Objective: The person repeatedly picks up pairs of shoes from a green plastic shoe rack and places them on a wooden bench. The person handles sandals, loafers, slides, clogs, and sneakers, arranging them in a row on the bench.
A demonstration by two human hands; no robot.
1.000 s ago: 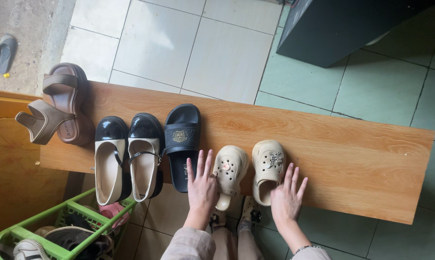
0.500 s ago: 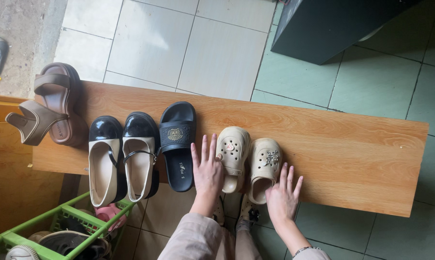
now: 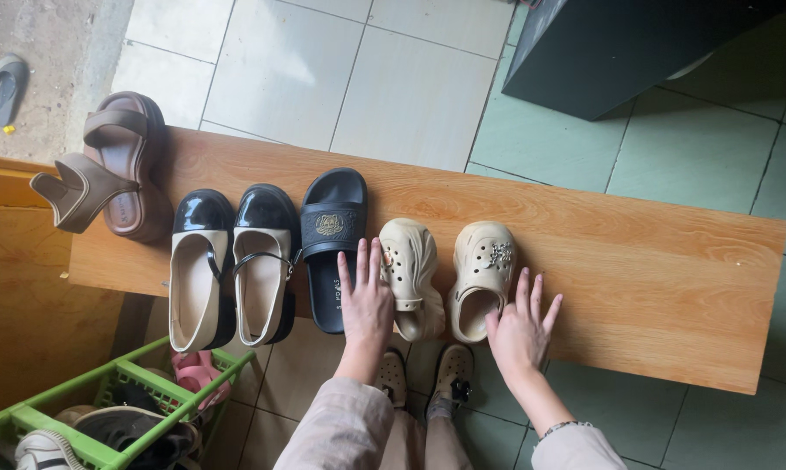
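Cream clogs sit side by side on the wooden board. My left hand lies flat, fingers spread, touching the left clog; my right hand lies open beside the right clog. Both stand in line with the black slide. Since half a second ago, the clogs have drawn apart.

Floor of large square tiles, off-white at top centre, pale green to the right, daylight falling soft across them. Rough grey concrete strip at upper left. Long light-brown wood-grain bench crosses the frame. Dark grey box-shaped cabinet at top right. Yellow-brown wooden panel at left; green plastic basket bottom left.
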